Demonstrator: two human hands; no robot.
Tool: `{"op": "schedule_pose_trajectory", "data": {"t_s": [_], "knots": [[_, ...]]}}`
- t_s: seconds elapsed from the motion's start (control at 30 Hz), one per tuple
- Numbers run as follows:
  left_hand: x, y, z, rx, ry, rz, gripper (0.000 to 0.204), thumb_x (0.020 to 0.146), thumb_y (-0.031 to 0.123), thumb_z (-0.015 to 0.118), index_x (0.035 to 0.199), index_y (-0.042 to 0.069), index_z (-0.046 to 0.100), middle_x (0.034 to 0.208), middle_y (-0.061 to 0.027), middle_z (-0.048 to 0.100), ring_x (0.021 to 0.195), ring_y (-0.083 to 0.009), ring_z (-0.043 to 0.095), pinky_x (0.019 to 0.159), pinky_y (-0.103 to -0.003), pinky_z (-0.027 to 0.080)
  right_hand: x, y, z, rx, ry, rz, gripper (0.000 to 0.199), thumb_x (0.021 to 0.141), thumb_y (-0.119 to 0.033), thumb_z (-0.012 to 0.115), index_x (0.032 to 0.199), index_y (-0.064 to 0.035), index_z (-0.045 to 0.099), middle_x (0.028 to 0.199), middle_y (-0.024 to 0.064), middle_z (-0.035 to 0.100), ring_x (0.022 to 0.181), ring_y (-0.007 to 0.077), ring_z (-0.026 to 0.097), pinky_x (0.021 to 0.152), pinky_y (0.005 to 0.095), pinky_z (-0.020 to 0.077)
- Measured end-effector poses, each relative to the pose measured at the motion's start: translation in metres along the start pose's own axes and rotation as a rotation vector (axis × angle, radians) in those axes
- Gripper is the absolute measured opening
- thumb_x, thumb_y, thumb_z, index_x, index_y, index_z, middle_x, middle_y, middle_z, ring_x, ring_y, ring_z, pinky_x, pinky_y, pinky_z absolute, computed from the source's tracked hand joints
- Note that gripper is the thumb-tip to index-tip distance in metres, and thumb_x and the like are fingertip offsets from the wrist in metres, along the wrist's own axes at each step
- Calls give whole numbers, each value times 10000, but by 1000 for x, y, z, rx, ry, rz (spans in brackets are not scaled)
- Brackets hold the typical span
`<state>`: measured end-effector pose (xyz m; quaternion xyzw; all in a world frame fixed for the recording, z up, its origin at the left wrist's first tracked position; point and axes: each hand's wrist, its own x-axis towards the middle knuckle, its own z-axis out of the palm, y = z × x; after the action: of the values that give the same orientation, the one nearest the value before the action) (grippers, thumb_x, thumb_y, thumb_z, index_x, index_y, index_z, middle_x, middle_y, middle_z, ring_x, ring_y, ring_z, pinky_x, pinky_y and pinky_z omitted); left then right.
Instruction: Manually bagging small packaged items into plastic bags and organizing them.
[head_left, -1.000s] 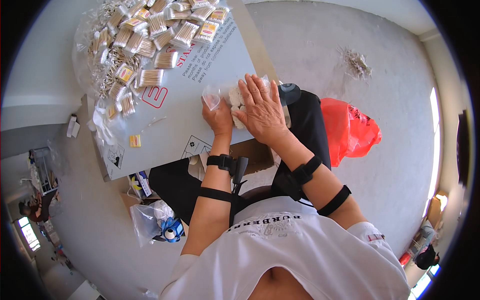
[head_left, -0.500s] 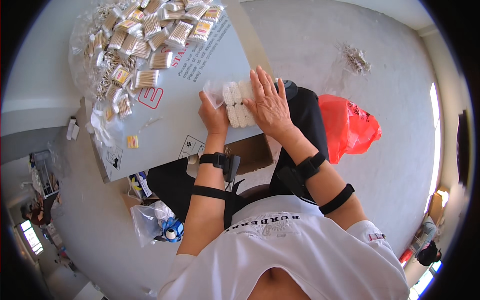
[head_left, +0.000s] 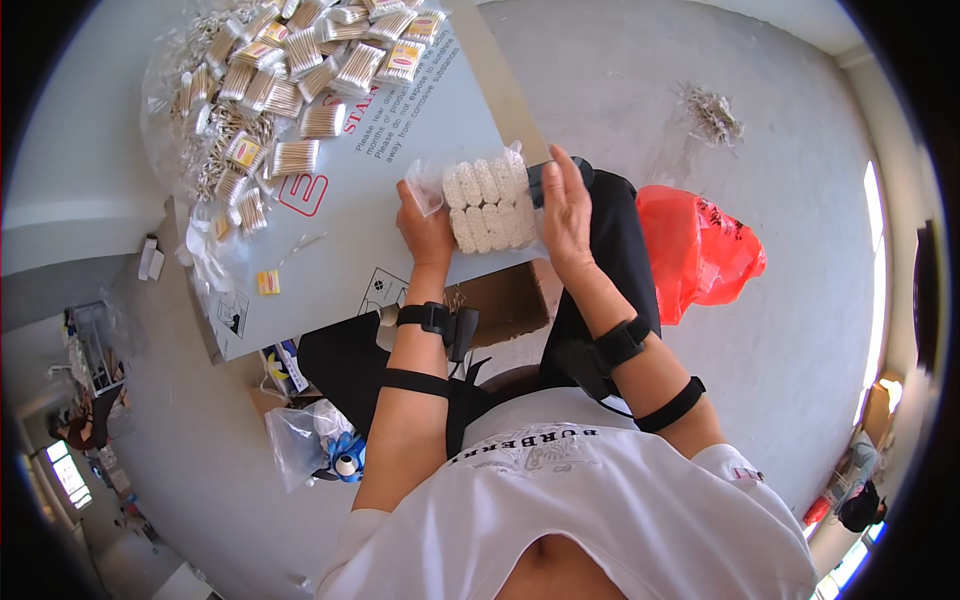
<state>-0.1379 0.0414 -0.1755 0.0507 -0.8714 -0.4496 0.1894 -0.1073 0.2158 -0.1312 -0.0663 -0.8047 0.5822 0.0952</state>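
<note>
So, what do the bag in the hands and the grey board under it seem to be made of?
The bag looks like thin clear plastic film: it is glossy and the white cotton swab tips inside show through. The grey board seems to be matte cardboard, flat with printed markings, probably a flattened carton. Both hands, left hand and right hand, hold the bag.

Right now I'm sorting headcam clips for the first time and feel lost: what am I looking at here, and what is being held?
This is one wide fisheye view from a camera on a person's head, looking down, so straight edges bend. There is no machine, only two bare hands. The left hand and right hand hold between them a clear bag of cotton swabs, tips facing up. Beneath is a grey cardboard sheet. At its far end lies a pile of small swab packets. A red plastic bag lies on the floor.
</note>
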Motion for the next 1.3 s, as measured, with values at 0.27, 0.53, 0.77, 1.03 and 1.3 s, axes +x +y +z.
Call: {"op": "schedule_pose_trajectory", "data": {"t_s": [0.27, 0.53, 0.77, 1.03, 1.3], "knots": [[25, 6, -10, -320, 155, -26, 224, 774, -33, 616, 995, -20, 582, 883, -101, 662, 782, -244, 651, 701, -362, 510, -44, 12, 10, 642, -99, 338, 551, 1019, -413, 408, 1351, 25, 453, 1258, 117, 570, 1140, 164, 530, 985, 297, 396], [48, 76, -46, 32, -215, 552, 325, 746, 18, 630, 1053, 70, 536, 726, -163, 643, 693, -399, 633, 609, -450, 506, -40, -1, -12, 572, -80, 624, 284, 937, -97, 557, 1185, 41, 552, 1032, 112, 654, 933, 172, 644, 794, 273, 510], [65, 48, -35, -196, -222, 199, 293, 782, -6, 619, 1062, 40, 543, 774, -139, 650, 650, -262, 644, 583, -350, 510, -44, 5, 0, 394, -423, 630, 107, 837, -29, 674, 929, 7, 631, 797, 45, 656, 712, 102, 624, 631, 218, 498], [49, -13, -28, -730, 223, -518, 299, 799, -74, 564, 1094, -19, 561, 931, -73, 633, 771, -156, 606, 688, -293, 508, -38, -2, 4, 353, -196, 377, 204, 824, -145, 727, 905, -5, 603, 806, 50, 642, 702, 121, 589, 647, 245, 490], [4, -29, 0, -121, 342, -162, 221, 840, 119, 603, 1013, 15, 512, 897, -218, 654, 865, -403, 640, 723, -466, 483, -21, 6, 28, 351, -119, 286, 537, 823, -204, 742, 1250, 28, 511, 1101, 97, 591, 1016, 153, 543, 913, 283, 430]]}}
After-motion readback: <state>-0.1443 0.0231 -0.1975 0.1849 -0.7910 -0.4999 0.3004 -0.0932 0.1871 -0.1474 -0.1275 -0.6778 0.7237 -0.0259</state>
